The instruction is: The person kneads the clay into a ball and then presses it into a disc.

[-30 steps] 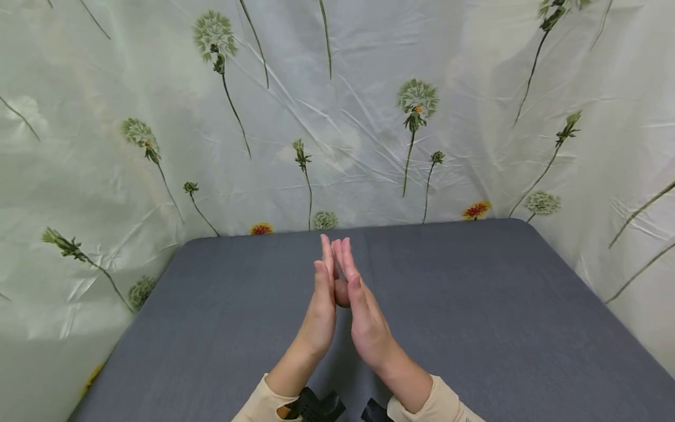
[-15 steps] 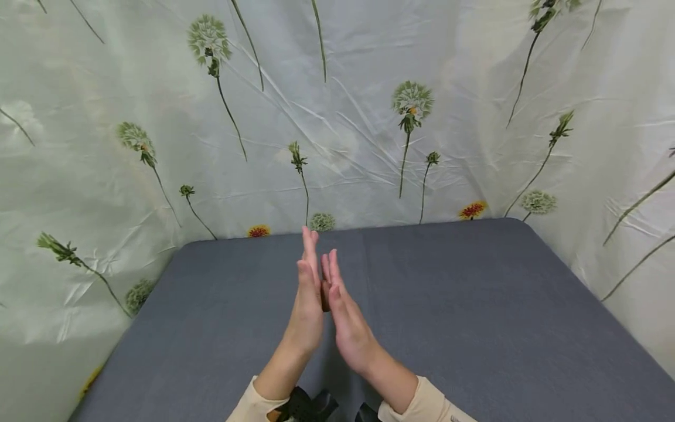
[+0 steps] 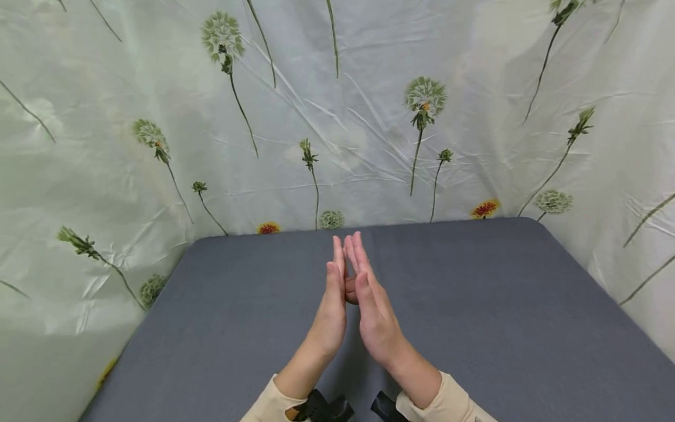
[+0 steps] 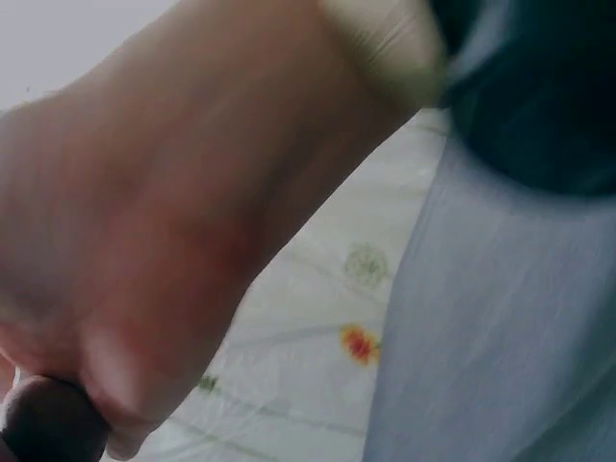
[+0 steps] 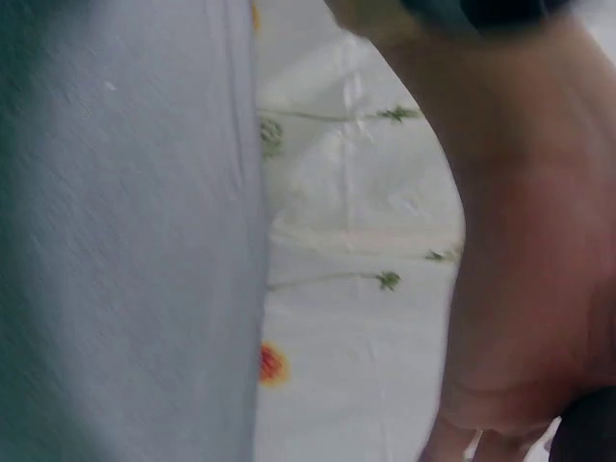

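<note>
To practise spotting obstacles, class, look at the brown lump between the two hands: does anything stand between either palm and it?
Nothing visible does. The brown lump sits directly between the left hand and the right hand, though the hands partly hide it in the head view.

Worktop (image 3: 453, 305): cloth-covered, matt, fairly smooth w/ slight grain in R wrist view. Drape (image 3: 364, 135): thin fabric or plastic (can't tell), semi-gloss, creased. Sleeves (image 3: 442, 400): matt cloth. Wrist mounts (image 3: 323, 407): plastic-looking, slight sheen. Ball (image 4: 53, 423): looks smooth, approx. matt; mat'l unclear, blurred.
</note>
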`<state>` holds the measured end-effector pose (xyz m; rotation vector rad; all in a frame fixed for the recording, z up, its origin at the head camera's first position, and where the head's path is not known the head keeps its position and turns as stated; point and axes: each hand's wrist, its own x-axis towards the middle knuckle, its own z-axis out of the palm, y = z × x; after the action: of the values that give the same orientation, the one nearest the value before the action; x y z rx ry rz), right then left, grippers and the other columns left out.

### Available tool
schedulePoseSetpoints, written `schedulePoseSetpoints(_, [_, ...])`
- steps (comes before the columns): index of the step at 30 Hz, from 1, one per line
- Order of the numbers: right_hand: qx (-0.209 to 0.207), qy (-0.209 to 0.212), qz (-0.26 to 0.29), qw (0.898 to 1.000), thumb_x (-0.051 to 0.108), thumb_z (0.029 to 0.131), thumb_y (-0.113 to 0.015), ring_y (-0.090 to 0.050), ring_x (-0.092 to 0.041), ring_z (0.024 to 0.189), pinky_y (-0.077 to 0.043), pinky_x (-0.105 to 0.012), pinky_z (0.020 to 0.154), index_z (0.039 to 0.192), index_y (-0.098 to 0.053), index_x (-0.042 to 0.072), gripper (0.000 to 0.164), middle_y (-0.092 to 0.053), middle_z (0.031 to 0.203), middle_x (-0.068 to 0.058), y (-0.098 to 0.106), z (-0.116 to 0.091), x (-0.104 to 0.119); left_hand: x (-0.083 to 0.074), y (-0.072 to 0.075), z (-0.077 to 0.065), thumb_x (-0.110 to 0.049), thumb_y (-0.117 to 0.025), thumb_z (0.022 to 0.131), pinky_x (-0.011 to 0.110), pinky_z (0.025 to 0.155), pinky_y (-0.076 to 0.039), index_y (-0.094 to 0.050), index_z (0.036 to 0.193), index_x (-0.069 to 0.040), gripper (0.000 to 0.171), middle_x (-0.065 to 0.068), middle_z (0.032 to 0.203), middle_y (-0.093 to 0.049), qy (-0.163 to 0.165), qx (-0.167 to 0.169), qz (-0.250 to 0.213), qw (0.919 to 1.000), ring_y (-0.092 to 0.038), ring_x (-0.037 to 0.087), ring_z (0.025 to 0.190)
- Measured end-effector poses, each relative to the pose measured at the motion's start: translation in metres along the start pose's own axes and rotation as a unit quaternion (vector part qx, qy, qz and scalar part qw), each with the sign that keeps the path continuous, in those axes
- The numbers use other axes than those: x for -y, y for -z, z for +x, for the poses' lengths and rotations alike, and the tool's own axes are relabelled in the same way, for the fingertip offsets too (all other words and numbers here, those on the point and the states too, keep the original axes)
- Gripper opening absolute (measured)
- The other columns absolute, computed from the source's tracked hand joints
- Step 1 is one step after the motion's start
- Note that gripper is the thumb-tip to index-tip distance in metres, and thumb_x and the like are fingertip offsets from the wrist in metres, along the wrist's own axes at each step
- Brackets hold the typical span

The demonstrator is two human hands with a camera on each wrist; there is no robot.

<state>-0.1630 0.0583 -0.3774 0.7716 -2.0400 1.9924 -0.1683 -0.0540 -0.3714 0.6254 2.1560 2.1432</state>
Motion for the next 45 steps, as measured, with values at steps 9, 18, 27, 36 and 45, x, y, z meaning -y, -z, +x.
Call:
schedulePoseSetpoints(9, [0.018, -0.057, -0.001, 0.998, 0.049, 0.118, -0.005, -0.024, -0.031, 0.166, -0.033, -0.033, 0.125, 0.174, 0.005, 0.022, 0.063, -0.013, 0.181, -0.006, 0.01, 0.006, -0.009, -0.013, -0.013, -0.008, -0.063, 0.004, 0.111, 0.066, 0.13, -0.011, 0.013, 0.171, -0.031, 0.068, -0.007, 0.181, 0.011, -0.032, -0.012, 0.048, 0.9982, 0.006, 0.024, 0.168])
schedulePoseSetpoints(18, [0.046, -0.04, -0.013, 0.998, 0.04, 0.12, -0.01, -0.041, -0.029, 0.155, -0.035, -0.049, 0.126, 0.174, 0.002, 0.016, 0.06, -0.002, 0.182, -0.003, -0.012, -0.008, -0.001, -0.007, 0.018, 0.004, -0.078, 0.004, 0.103, 0.048, 0.113, -0.034, 0.012, 0.171, -0.038, 0.079, -0.004, 0.182, 0.0, 0.014, -0.085, 0.027, 0.996, -0.045, 0.027, 0.141])
schedulePoseSetpoints(27, [-0.012, 0.007, -0.05, 0.999, 0.036, 0.12, -0.012, -0.014, -0.024, 0.168, -0.017, -0.02, 0.131, 0.174, -0.004, 0.017, 0.058, -0.016, 0.181, -0.003, 0.005, 0.0, 0.006, 0.001, -0.009, -0.002, -0.065, 0.005, 0.11, 0.062, 0.132, -0.012, 0.015, 0.171, -0.026, 0.073, -0.007, 0.182, 0.003, -0.006, -0.001, -0.006, 1.0, -0.011, 0.023, 0.169])
schedulePoseSetpoints(36, [0.009, -0.036, -0.009, 0.999, 0.037, 0.12, -0.011, -0.02, -0.023, 0.167, -0.027, -0.011, 0.12, 0.174, 0.002, 0.017, 0.059, -0.016, 0.181, -0.002, 0.005, 0.002, -0.001, -0.008, -0.014, -0.007, -0.064, 0.003, 0.111, 0.064, 0.13, -0.011, 0.008, 0.172, -0.031, 0.07, -0.008, 0.182, 0.002, -0.011, -0.038, 0.023, 0.9989, 0.001, 0.021, 0.169])
schedulePoseSetpoints(45, [0.06, -0.062, 0.019, 0.996, 0.041, 0.12, -0.018, -0.005, -0.019, 0.169, -0.013, -0.052, 0.134, 0.173, 0.007, 0.023, 0.061, -0.005, 0.182, 0.003, -0.015, -0.009, 0.003, -0.011, 0.016, 0.005, -0.079, -0.002, 0.104, 0.052, 0.119, -0.039, 0.01, 0.171, -0.04, 0.078, -0.005, 0.182, -0.001, 0.007, -0.103, 0.004, 0.9946, -0.02, 0.031, 0.166])
